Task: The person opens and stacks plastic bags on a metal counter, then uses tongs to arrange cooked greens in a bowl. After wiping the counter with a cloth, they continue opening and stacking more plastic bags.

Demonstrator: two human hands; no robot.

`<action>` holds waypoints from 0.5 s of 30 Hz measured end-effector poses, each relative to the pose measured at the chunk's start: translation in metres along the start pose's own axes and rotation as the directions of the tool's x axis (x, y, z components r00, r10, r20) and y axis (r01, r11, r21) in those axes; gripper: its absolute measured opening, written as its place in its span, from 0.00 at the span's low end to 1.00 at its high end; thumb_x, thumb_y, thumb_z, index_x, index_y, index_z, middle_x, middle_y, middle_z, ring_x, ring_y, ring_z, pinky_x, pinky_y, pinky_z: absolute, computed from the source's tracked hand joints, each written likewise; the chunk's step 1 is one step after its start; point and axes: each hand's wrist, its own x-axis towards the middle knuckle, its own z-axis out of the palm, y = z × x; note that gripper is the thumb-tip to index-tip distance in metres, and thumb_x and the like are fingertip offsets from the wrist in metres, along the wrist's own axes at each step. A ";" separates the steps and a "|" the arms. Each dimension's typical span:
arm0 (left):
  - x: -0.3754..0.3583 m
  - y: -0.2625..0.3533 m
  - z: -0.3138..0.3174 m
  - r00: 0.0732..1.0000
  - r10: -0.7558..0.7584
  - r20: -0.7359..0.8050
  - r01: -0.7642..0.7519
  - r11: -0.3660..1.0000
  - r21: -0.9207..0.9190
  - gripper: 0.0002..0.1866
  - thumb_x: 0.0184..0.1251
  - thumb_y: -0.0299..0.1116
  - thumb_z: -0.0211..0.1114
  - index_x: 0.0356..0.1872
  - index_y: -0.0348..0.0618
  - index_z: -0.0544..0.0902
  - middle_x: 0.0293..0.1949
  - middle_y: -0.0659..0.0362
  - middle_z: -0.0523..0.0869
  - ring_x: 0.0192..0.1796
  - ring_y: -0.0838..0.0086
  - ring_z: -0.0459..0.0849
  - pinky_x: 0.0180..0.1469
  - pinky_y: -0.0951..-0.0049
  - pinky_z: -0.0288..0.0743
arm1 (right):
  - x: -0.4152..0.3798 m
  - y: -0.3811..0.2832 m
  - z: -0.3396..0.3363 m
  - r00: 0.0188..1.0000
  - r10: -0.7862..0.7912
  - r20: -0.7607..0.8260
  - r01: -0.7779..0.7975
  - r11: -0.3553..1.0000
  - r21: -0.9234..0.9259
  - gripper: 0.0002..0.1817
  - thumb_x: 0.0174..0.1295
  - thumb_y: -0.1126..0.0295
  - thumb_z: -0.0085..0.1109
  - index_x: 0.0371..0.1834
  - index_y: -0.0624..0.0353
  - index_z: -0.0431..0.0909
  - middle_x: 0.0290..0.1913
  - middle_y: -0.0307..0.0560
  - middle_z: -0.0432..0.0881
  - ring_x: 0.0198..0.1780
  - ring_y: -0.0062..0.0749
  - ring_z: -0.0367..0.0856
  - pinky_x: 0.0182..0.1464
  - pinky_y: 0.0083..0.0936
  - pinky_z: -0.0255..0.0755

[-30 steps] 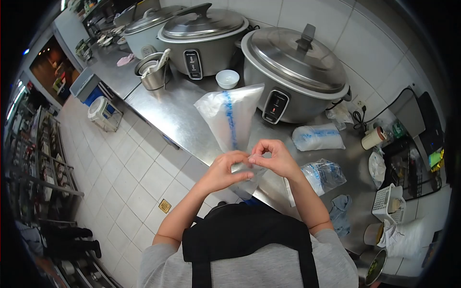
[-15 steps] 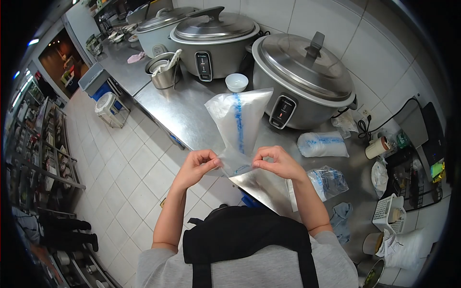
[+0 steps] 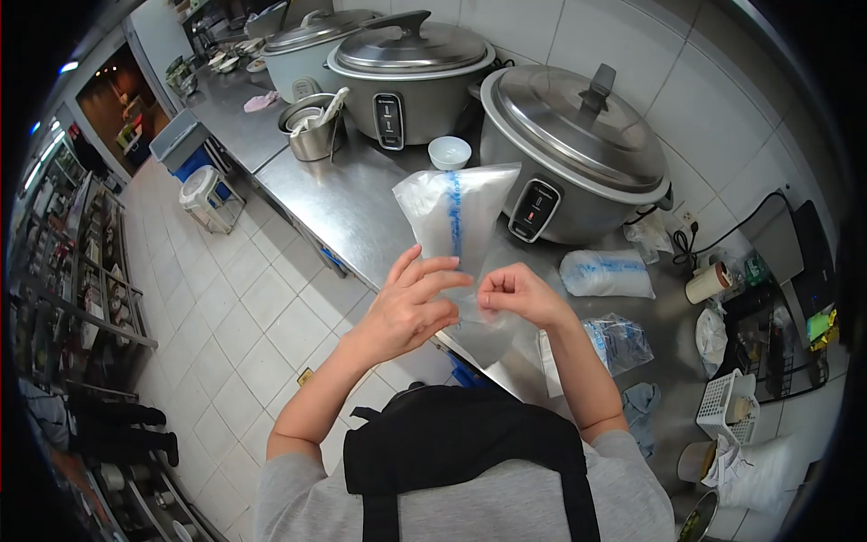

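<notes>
A clear plastic bag (image 3: 465,212) with a blue printed stripe and whitish contents stands out over the steel counter, its filled part away from me. My right hand (image 3: 522,296) pinches the loose clear end of the bag between thumb and curled fingers. Close on the other side, my left hand (image 3: 411,307) has its fingers spread and overlaps the narrowed neck of the bag. A small white bowl (image 3: 449,153) sits just behind the bag's top.
Large rice cookers (image 3: 573,135) line the tiled wall. On the counter (image 3: 348,203) are a metal pot (image 3: 313,140) holding utensils, another filled bag (image 3: 607,274) and a crumpled clear bag (image 3: 619,343). A white basket (image 3: 727,406) stands at right. A person's dark-clothed legs show at lower left.
My left hand has let go of the bag's clear end, opened its fingers and moved right across the neck. My right hand keeps its pinch, slightly further right.
</notes>
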 end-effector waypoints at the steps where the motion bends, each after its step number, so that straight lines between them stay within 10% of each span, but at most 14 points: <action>1: -0.001 0.004 -0.003 0.998 0.035 0.056 -0.033 0.999 -0.037 0.08 0.46 0.32 0.69 0.27 0.48 0.78 0.48 0.63 0.79 0.59 0.66 0.70 0.65 0.46 0.51 | 0.000 0.005 -0.006 1.000 0.003 -0.005 -0.003 1.000 0.003 0.05 0.55 0.74 0.58 0.27 0.65 0.77 0.24 0.38 0.78 0.27 0.16 0.75 0.32 0.14 0.68; 4: 0.001 0.012 -0.007 0.987 0.074 0.144 -0.071 0.997 -0.024 0.07 0.48 0.32 0.68 0.25 0.47 0.76 0.38 0.66 0.80 0.54 0.72 0.75 0.66 0.45 0.50 | -0.001 0.008 -0.012 0.987 0.014 -0.161 -0.053 0.969 -0.243 0.05 0.54 0.74 0.58 0.28 0.65 0.77 0.27 0.39 0.79 0.30 0.18 0.76 0.34 0.16 0.69; 7: 0.008 0.011 -0.002 0.984 0.061 0.166 -0.075 0.994 0.076 0.07 0.50 0.32 0.67 0.24 0.47 0.75 0.30 0.66 0.79 0.47 0.76 0.78 0.66 0.45 0.50 | -0.012 -0.024 0.008 0.823 -0.442 -0.356 0.208 0.819 -0.536 0.05 0.52 0.73 0.60 0.30 0.63 0.78 0.30 0.40 0.80 0.33 0.23 0.77 0.35 0.19 0.68; 13: 0.018 0.011 -0.021 0.976 -0.018 0.217 -0.002 0.996 0.091 0.06 0.55 0.32 0.62 0.27 0.44 0.74 0.24 0.63 0.77 0.39 0.75 0.78 0.65 0.45 0.52 | -0.026 -0.038 0.013 0.910 -0.318 0.266 0.376 0.363 -0.852 0.07 0.53 0.69 0.61 0.32 0.60 0.78 0.27 0.40 0.79 0.33 0.25 0.77 0.31 0.24 0.69; 15: 0.014 0.002 -0.031 0.965 -0.082 0.249 0.062 0.994 0.089 0.06 0.56 0.33 0.62 0.27 0.43 0.75 0.23 0.63 0.78 0.39 0.74 0.78 0.64 0.46 0.52 | -0.033 -0.045 -0.006 0.929 -0.283 0.239 0.366 0.598 -0.713 0.06 0.53 0.70 0.60 0.31 0.61 0.77 0.26 0.40 0.79 0.30 0.24 0.77 0.30 0.23 0.69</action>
